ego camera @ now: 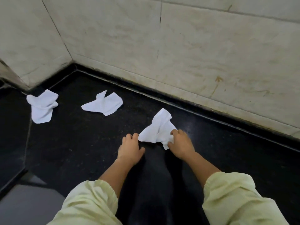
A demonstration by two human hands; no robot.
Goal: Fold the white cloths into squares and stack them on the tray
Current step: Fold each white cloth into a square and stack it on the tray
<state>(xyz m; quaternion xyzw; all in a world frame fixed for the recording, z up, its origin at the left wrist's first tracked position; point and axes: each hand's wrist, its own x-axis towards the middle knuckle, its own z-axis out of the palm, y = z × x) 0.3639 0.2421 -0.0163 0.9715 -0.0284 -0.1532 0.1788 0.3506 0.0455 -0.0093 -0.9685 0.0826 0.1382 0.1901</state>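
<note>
Three crumpled white cloths lie on a black stone counter. The nearest cloth is bunched up in the middle of the view. My left hand pinches its left corner between fingertips. My right hand grips its right edge, with a corner poking out under the fingers. A second cloth lies loose farther back to the left. The third cloth sits crumpled at the far left near the wall corner. No tray is in view.
Pale marble-tiled walls rise behind the counter and meet in a corner at the back left. The counter's front edge drops off at the lower left onto a grey floor. Pale yellow sleeves cover both forearms.
</note>
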